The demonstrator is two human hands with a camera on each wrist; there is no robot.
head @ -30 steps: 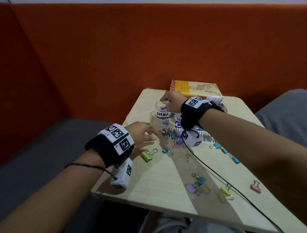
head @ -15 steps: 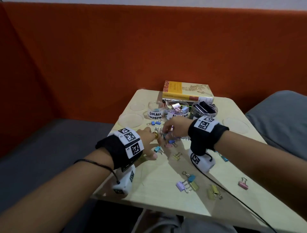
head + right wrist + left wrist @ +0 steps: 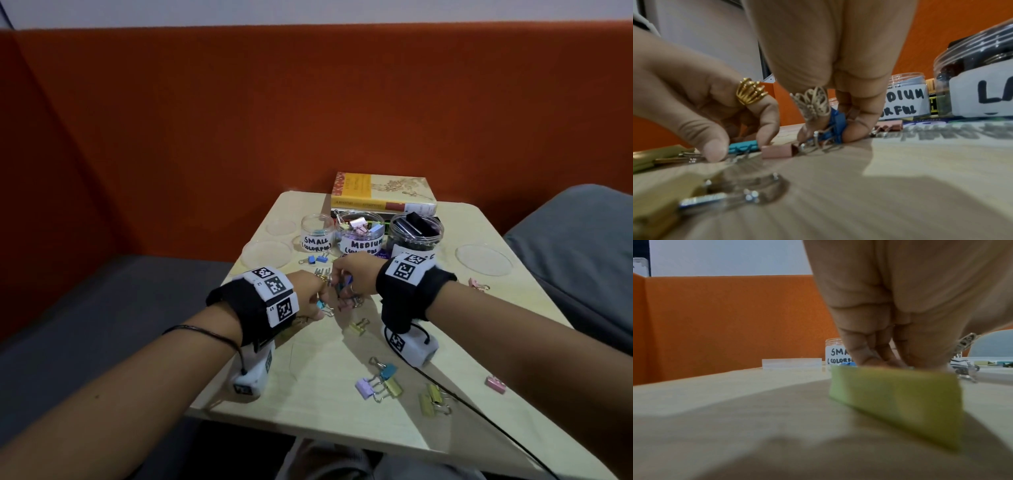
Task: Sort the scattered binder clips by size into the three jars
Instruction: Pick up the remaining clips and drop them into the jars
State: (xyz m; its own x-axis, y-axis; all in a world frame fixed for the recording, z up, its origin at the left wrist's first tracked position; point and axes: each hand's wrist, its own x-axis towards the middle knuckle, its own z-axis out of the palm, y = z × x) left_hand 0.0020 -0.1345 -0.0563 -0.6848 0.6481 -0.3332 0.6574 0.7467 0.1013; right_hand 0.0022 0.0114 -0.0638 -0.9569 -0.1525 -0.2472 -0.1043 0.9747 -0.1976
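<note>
Fingers of the right hand pinch a blue clip low on the worktop, just in front of the jars; the left hand curls down onto a teal clip beside it. I'd lift each by its body so neighbouring wire handles don't snag. Blue looks small, so the "small" jar seems right.

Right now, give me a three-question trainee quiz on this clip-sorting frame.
1. True or false: the three jars' lids are off.
2. What colour is the clip pinched by the right hand? A pink, B blue, C yellow.
3. Which jar holds the black clips?

Key:
1. True; the small jar, medium jar and large jar stand open.
2. B, the blue clip.
3. The large jar.
</note>
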